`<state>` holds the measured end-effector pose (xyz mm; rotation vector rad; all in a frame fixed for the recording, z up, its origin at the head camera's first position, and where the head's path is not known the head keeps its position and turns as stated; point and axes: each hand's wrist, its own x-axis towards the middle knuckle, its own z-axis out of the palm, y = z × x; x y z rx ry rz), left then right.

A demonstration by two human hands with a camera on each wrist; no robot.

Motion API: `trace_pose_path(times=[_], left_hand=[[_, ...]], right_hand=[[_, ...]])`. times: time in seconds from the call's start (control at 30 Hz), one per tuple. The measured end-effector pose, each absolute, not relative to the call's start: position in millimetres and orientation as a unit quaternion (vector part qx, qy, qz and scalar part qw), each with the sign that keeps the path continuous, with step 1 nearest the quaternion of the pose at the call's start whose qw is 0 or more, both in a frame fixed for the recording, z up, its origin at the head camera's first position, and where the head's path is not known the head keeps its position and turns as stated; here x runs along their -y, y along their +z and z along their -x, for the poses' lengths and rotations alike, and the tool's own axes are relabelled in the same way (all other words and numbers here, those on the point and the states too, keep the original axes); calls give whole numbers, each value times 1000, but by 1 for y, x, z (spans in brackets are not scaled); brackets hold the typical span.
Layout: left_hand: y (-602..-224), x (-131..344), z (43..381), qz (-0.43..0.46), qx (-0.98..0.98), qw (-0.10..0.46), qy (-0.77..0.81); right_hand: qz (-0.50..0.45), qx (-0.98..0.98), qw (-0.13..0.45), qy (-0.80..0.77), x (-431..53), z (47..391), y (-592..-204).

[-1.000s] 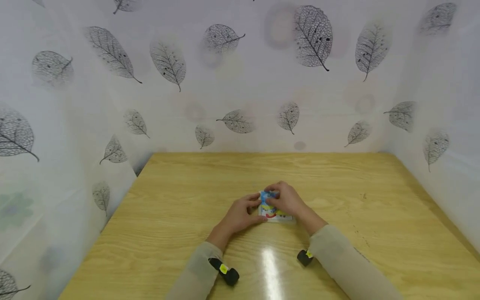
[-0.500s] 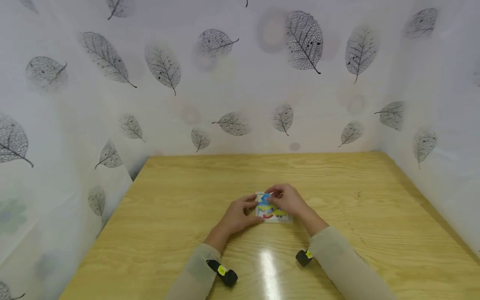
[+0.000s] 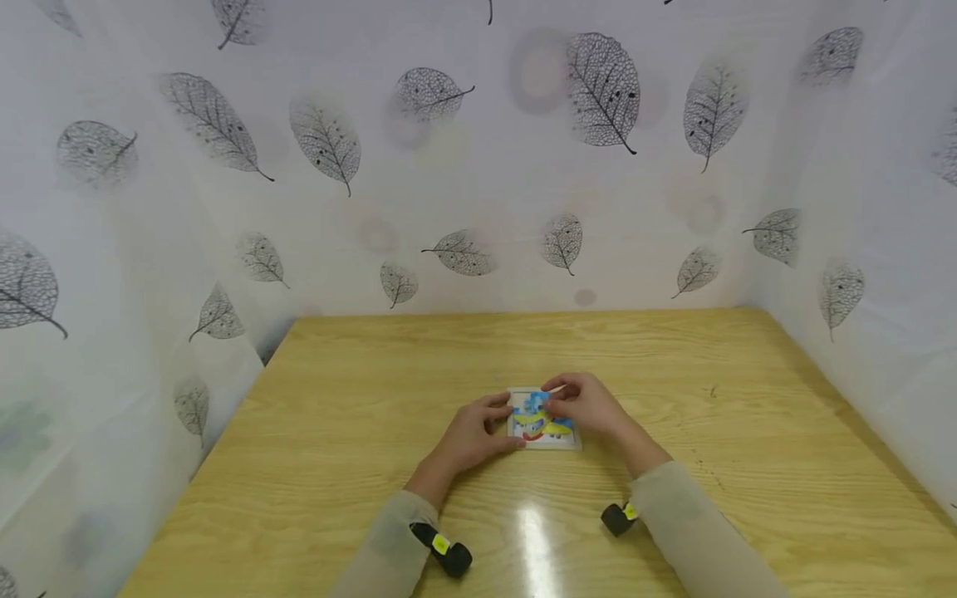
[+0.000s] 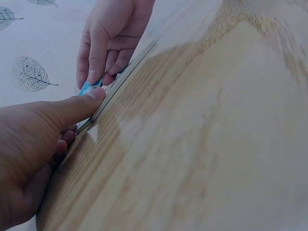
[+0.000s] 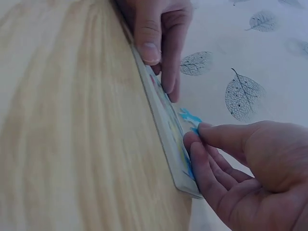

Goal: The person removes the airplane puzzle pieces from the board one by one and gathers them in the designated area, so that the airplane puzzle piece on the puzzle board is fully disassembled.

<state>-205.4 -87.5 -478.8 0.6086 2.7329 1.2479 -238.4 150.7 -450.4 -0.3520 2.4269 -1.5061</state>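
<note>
A small jigsaw puzzle in a pale frame (image 3: 549,445) lies on the table, its picture in blue, yellow, red and white. My left hand (image 3: 473,432) grips the frame at its left side, thumb at the near corner and fingers along the edge. From the right, my right hand (image 3: 591,407) reaches over the far part of the puzzle. Between its thumb and fingertips it pinches a blue puzzle piece (image 5: 190,117), which stands up tilted over the board in the right wrist view. In the left wrist view, the thumb (image 4: 82,108) covers part of the frame.
The wooden table (image 3: 359,374) extends around the puzzle on all sides. Leaf-patterned cloth (image 3: 478,166) hangs behind it and at both sides. A black wrist camera (image 3: 452,558) is strapped at the left sleeve, another camera (image 3: 617,520) at the right.
My right hand has shifted slightly right relative to the puzzle, uncovering more of the picture. The left hand keeps its grip on the frame. The head view has tilted a little.
</note>
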Motion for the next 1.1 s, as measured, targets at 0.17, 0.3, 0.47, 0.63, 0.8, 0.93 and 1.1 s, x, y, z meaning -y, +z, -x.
trace_pose_path(times=[0.17, 0.3, 0.47, 0.63, 0.8, 0.93, 1.1], left_hand=[[-479, 88, 207, -196, -891, 36, 407], [-478, 90, 206, -191, -891, 33, 411], [-477, 90, 206, -188, -891, 41, 411], [-476, 87, 207, -193, -889, 41, 414], [-476, 86, 208, -193, -887, 43, 418], [-478, 86, 208, -187, -888, 47, 418], [-481, 87, 204, -172, -888, 53, 423]], right_hand=[[112, -819, 147, -543, -159, 242, -452], [91, -806, 151, -565, -166, 245, -452], [67, -806, 136, -573, -180, 249, -454], [52, -819, 123, -559, -194, 253, -452], [38, -835, 123, -535, -203, 252, -447], [24, -847, 115, -518, -205, 252, -447], [10, -858, 107, -502, -203, 251, -448]])
